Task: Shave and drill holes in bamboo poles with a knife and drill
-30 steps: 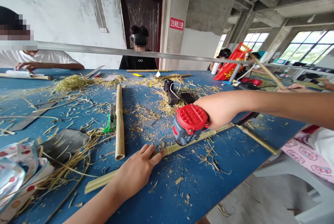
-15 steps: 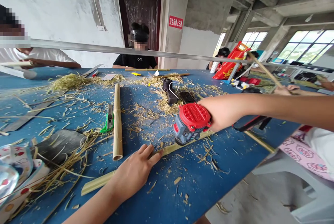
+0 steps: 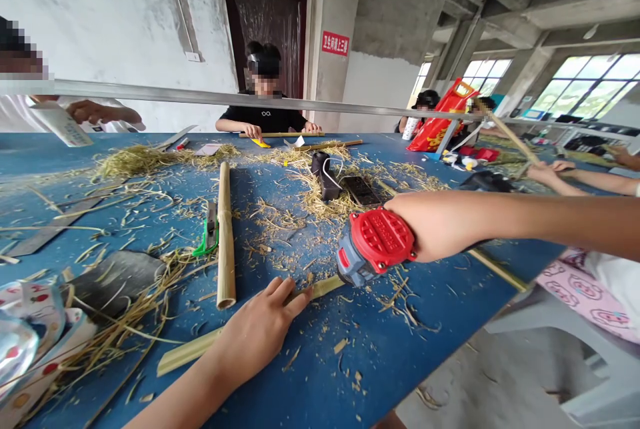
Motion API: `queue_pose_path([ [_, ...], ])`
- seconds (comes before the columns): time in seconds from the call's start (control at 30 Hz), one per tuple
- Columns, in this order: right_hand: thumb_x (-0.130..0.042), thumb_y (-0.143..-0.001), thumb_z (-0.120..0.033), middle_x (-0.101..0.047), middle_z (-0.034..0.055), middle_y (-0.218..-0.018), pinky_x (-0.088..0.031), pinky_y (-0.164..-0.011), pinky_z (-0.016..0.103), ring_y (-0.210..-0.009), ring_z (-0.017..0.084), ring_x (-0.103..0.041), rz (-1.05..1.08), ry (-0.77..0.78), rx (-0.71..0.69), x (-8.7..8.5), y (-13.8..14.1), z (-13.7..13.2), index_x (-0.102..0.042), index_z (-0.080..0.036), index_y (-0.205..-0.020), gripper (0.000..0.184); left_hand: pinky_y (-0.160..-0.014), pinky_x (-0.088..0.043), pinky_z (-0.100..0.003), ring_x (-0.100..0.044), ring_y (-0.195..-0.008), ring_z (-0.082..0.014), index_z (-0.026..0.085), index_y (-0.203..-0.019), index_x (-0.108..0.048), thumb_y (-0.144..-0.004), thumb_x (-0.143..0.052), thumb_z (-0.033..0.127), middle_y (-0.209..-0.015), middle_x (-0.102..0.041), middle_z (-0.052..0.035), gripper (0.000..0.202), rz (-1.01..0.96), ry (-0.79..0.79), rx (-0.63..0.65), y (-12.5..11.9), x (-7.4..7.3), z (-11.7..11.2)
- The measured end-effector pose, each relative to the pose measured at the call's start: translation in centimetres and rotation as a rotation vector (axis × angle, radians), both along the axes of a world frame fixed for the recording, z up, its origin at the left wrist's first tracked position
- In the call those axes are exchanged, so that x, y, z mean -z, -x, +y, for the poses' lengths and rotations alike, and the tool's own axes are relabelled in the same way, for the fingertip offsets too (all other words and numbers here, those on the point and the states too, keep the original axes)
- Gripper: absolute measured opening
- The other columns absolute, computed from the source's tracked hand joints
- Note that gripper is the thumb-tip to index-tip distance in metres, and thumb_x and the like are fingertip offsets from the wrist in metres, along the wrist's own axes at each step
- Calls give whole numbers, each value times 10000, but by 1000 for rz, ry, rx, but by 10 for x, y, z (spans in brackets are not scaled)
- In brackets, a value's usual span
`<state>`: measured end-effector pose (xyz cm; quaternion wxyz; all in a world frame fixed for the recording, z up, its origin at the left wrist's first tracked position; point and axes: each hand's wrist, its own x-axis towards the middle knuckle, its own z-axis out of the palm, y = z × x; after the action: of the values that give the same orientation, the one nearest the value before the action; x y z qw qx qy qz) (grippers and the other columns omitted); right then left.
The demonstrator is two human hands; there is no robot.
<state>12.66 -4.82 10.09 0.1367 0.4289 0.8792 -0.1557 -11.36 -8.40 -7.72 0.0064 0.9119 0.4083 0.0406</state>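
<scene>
On the blue table (image 3: 430,312), just in front of the wearer, a thin flat strip of bamboo (image 3: 200,347) lies at a slant, its far end meeting the grey nose of a red and grey power tool (image 3: 375,245). The left hand (image 3: 260,329) lies open across the strip with its fingers spread, pressing down on it rather than curling around it. The right forearm (image 3: 475,222) reaches in from the right towards the tool, but the right hand is hidden behind it, so whether it is gripping cannot be told. The strip looks light and fairly stiff, though probably springy and likely to split along its grain. Its smooth face and the scattered shavings (image 3: 320,205) may let it skid on the painted top, so flat palm pressure close to the tool seems a safer hold than the loose end. A bamboo tube (image 3: 226,235) lies just beyond the hand, beside a green-handled cutter (image 3: 210,232).
</scene>
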Motion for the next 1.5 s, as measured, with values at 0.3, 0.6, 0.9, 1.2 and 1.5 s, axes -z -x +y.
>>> queue_pose_path([
  [0.3,-560,-582,-144,-510,-5,-613,-338,-524,215,-558,96,-414,87,1,121,12,-20,-6,-519,-137,-711,135,-732,-448,-288,-479,-847,-167,292,-1314,-311,-868,-251,133,-955,-460,-65,477,21,8,-29,1,0,-1],
  [0.6,-535,-551,-115,-422,-23,-585,-319,-492,212,-544,92,-361,198,30,364,29,-62,-16,-473,-151,-665,135,-771,-454,-296,-486,-869,-167,284,-1313,-326,-873,-264,144,-968,-468,-73,465,-2,17,-22,1,-2,0],
  [0.9,-502,-536,-102,-366,-46,-568,-284,-487,207,-537,73,-312,215,63,249,25,-49,-9,-405,-159,-635,150,-777,-456,-303,-481,-875,-167,289,-1305,-340,-872,-258,138,-961,-465,-73,466,-8,29,-16,1,-2,1],
  [1.2,-484,-545,-108,-332,-46,-566,-267,-477,215,-540,69,-292,170,116,253,22,-45,-9,-362,-162,-620,153,-766,-458,-300,-476,-862,-171,271,-1300,-356,-865,-264,139,-950,-476,-75,465,-20,26,-3,1,-3,0],
  [1.5,-478,-565,-111,-382,-36,-601,-309,-505,212,-569,74,-329,193,70,190,25,-44,-10,-366,-157,-649,147,-774,-453,-317,-471,-885,-179,297,-1313,-323,-863,-262,126,-965,-461,-71,485,4,39,-12,1,-3,0],
])
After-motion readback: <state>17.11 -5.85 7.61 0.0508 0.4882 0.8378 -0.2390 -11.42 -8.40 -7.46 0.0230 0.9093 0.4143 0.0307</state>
